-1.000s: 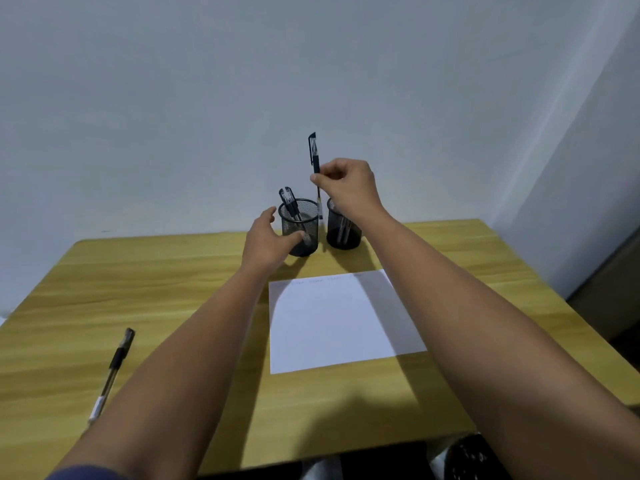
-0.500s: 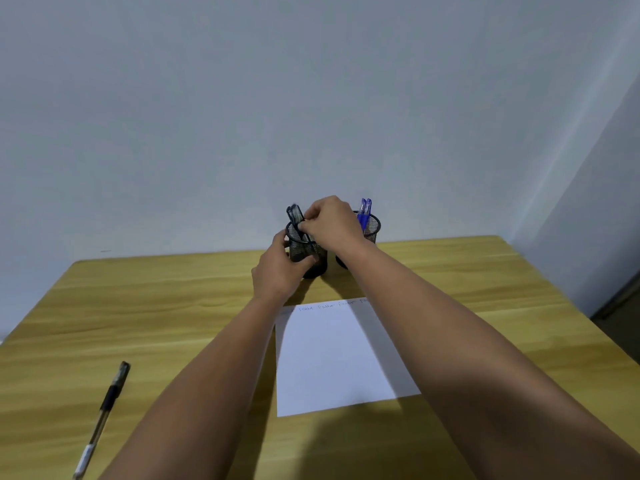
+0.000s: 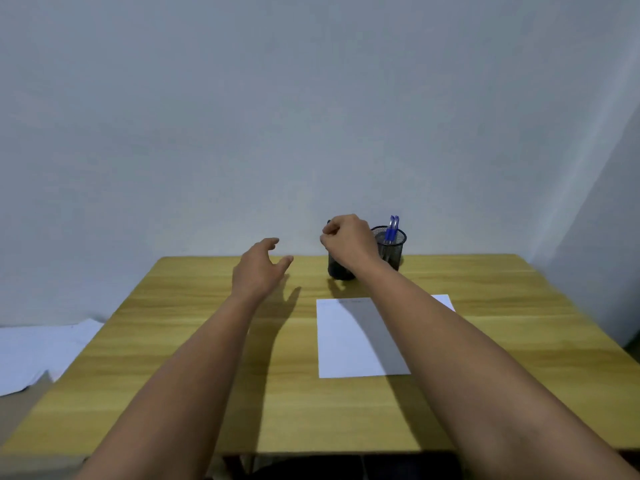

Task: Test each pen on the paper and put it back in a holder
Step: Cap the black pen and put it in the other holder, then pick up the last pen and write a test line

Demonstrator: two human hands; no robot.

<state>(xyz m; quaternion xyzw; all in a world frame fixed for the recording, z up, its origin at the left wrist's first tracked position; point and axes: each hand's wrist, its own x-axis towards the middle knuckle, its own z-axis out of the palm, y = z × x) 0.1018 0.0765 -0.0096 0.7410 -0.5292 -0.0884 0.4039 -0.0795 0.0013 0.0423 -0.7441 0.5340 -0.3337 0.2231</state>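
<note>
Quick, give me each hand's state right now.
Left hand: open, fingers relaxed, holding nothing.
Right hand: fingers curled above the left holder; whether it pinches a pen cannot be told.

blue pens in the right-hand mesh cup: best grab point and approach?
Pinch the capped tops of the blue pens from straight above. They stand nearly upright and only the tops clear the rim of the mesh cup; the wire wall blocks a side approach. The right hand is closest, over the other cup.
</note>
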